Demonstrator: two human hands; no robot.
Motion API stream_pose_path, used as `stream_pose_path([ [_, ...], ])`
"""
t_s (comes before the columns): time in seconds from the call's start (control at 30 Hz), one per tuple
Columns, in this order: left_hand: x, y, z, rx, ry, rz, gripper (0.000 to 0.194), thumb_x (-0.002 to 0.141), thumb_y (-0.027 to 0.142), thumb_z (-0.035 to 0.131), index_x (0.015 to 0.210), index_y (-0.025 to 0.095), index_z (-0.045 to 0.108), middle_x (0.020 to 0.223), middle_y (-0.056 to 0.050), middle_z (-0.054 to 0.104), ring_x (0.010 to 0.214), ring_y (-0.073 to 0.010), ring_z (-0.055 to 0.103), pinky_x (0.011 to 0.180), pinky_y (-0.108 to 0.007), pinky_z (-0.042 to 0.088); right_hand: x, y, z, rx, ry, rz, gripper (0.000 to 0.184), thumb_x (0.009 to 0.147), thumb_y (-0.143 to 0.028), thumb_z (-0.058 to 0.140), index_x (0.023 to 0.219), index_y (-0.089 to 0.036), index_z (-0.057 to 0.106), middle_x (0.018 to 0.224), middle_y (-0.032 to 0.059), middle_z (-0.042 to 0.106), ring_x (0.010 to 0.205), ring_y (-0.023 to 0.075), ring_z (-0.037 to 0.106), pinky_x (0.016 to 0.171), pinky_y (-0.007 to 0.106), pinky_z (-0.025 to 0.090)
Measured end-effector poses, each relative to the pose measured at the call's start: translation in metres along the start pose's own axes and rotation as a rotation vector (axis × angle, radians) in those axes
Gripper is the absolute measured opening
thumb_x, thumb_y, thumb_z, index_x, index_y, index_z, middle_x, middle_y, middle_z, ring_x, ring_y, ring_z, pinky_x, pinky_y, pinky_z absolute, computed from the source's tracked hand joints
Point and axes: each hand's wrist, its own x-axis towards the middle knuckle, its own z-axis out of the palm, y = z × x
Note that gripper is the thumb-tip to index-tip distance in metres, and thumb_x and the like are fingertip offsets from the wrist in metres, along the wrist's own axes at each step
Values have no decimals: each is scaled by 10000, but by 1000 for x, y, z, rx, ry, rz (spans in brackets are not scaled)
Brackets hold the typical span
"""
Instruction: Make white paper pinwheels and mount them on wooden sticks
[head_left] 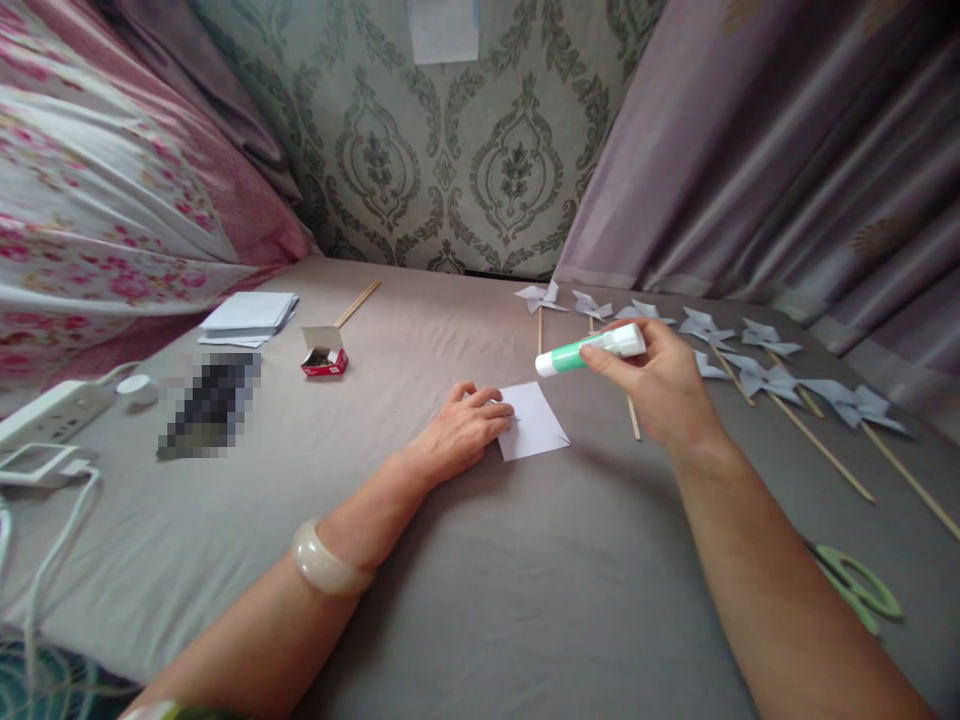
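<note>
A square of white paper (534, 425) lies flat on the grey cloth in front of me, with a small folded or cut corner at its lower right. My left hand (471, 425) rests over the paper's left edge, its bent fingers slightly apart and its thumb hidden. In the air above and right of the paper, my right hand (664, 375) grips a green and white glue stick (571, 355). The white end points left and seems capped. Behind and right of that hand lie several white paper pinwheels (766, 378) on wooden sticks.
On the left are a stack of white paper (250, 315), a small open red box (325, 362) of dark bits, wooden sticks (360, 303), a blurred dark object (210, 405) and a white power strip (56, 412). Green-handled scissors (859, 580) lie beside my right forearm. Curtains border the surface.
</note>
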Motion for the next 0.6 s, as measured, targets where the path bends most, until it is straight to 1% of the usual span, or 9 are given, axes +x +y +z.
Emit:
stream_pose_path([
  [0.07, -1, -1, 1, 7, 14, 5, 262, 885, 95, 434, 999, 177, 654, 1198, -58, 645, 1154, -215, 484, 932, -398, 279, 3, 8, -4, 266, 24, 169, 250, 662, -362, 703, 796, -225, 542, 814, 21, 616, 737, 194, 605, 693, 355, 502],
  [0.13, -1, 0, 2, 11, 22, 3, 262, 884, 97, 435, 997, 184, 656, 1220, -58, 634, 1156, -216, 487, 937, -399, 282, 2, 15, -5, 454, -12, 318, 225, 661, -355, 692, 759, -228, 535, 797, 21, 625, 736, 191, 619, 692, 352, 520],
  [0.2, 0, 1, 1, 11, 24, 2, 267, 884, 100, 435, 1001, 193, 657, 1238, -61, 624, 1162, -220, 486, 942, -402, 284, -1, 22, -4, 582, -58, 440, 194, 685, -353, 670, 763, -227, 545, 787, 24, 642, 752, 192, 636, 695, 350, 533],
  [0.27, 0, 2, 0, 6, 30, 4, 270, 887, 105, 430, 999, 199, 658, 1247, -64, 621, 1165, -225, 488, 944, -410, 284, -5, 27, -3, 671, -105, 535, 183, 737, -381, 627, 795, -218, 568, 776, 34, 657, 762, 193, 647, 696, 352, 540],
  [0.33, 0, 3, 0, -2, 43, 6, 265, 895, 119, 424, 983, 202, 660, 1242, -62, 624, 1163, -229, 492, 944, -416, 285, -8, 33, -3, 724, -154, 599, 238, 795, -432, 567, 847, -201, 596, 779, 46, 669, 752, 186, 647, 693, 348, 541],
  [0.4, 0, 4, 0, -12, 64, 8, 264, 903, 131, 418, 968, 207, 663, 1229, -57, 632, 1152, -224, 502, 941, -415, 290, -10, 38, -4, 737, -190, 619, 290, 818, -464, 544, 905, -196, 613, 823, 47, 684, 737, 171, 639, 685, 329, 535],
  [0.43, -1, 4, 0, -18, 73, 10, 262, 903, 136, 420, 960, 209, 665, 1222, -55, 636, 1147, -221, 506, 940, -414, 292, -11, 41, -5, 720, -201, 607, 292, 809, -464, 563, 928, -202, 614, 861, 43, 692, 741, 163, 636, 680, 316, 529],
  [0.5, -1, 4, -1, -28, 82, 12, 249, 894, 146, 436, 948, 211, 670, 1210, -54, 643, 1141, -219, 513, 943, -413, 296, -11, 48, -5, 633, -190, 533, 294, 750, -438, 645, 942, -218, 611, 938, 31, 702, 792, 158, 636, 692, 293, 517],
  [0.6, -1, 6, -2, -44, 77, 5, 220, 874, 165, 469, 926, 213, 678, 1195, -53, 652, 1137, -225, 518, 954, -418, 296, -9, 58, -3, 457, -87, 373, 350, 620, -372, 757, 891, -216, 601, 974, 29, 707, 915, 179, 636, 789, 300, 501],
])
